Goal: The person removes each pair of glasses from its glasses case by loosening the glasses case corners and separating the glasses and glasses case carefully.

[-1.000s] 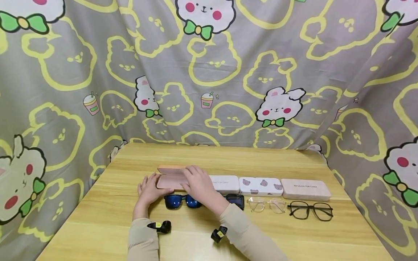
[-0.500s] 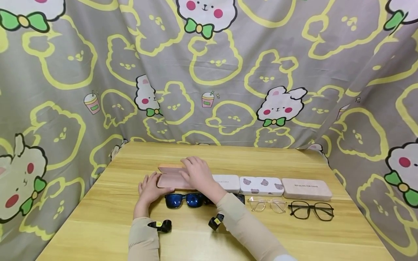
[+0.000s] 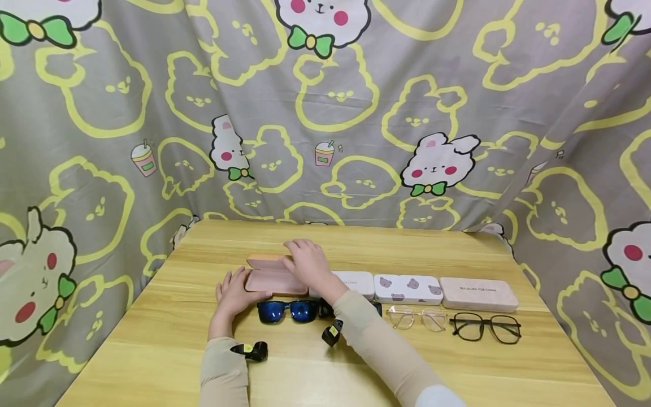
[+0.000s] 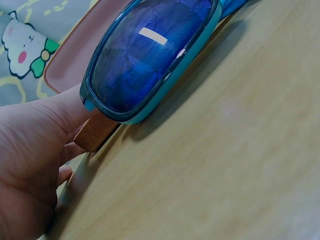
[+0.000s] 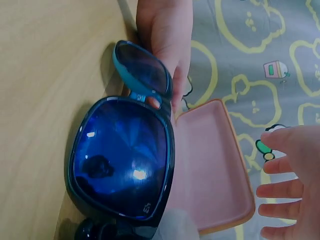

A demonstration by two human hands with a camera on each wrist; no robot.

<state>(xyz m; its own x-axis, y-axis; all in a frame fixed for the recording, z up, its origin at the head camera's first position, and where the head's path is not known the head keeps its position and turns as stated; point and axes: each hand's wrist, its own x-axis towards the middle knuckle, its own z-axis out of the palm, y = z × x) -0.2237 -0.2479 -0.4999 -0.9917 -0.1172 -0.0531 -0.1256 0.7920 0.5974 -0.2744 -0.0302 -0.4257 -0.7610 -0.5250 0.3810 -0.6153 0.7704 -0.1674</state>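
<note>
An orange-brown glasses case with a pink lining lies open at the left end of a row of cases, its lid tipped back. My left hand grips the left end of this case, thumb along the front edge. My right hand is over the case's right end. In the right wrist view its fingers are spread and extended beside the raised lid, with a gap between. Blue-mirrored sunglasses lie folded in front of the case, and their lens covers part of it in the left wrist view.
Rightward stand a white case, a bear-print case and a beige case. Before them lie dark sunglasses, partly behind my right arm, clear-framed glasses and black-framed glasses. A patterned curtain surrounds the wooden table.
My right hand has moved slightly back and up from the inside of the open case, uncovering more of its lining. My left hand has kept its place on the left end.
</note>
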